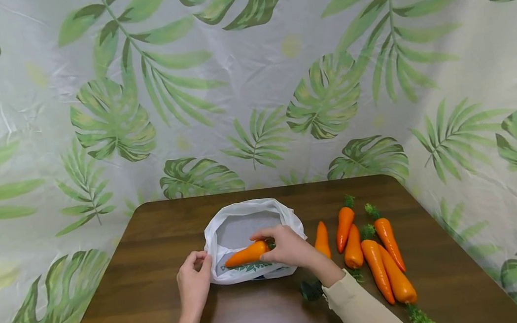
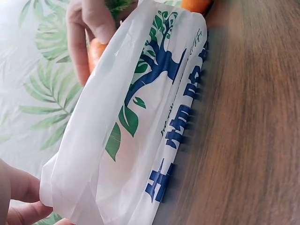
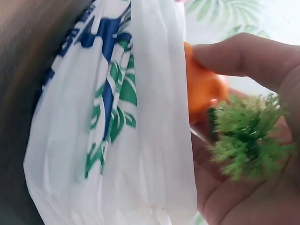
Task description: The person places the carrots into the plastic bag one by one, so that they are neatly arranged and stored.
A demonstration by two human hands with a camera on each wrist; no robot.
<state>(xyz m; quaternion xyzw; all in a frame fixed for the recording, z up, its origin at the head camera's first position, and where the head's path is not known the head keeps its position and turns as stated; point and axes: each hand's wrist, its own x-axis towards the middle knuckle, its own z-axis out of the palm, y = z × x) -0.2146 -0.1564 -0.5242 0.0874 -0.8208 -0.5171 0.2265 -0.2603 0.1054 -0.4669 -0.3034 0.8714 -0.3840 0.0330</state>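
A white plastic bag (image 1: 252, 207) stands open on the brown table, its rim folded outward. Green leaves and blue print show on its side in the left wrist view (image 2: 154, 79). My left hand (image 1: 194, 280) pinches the bag's left rim between thumb and fingers. Over the bag's mouth, my right hand (image 1: 289, 246) grips an orange carrot (image 1: 246, 254) at its thick end, the tip pointing left. The carrot's green leafy top (image 3: 248, 133) sticks out by the palm in the right wrist view, and the bag's wall hides its lower part there.
Several more carrots lie right of the bag, among them a carrot (image 1: 390, 242) at the right and a carrot (image 1: 322, 239) near the right forearm. A dark object (image 1: 311, 290) sits under the right wrist. Behind the table (image 1: 157, 242) hangs a leaf-patterned sheet (image 1: 253, 82).
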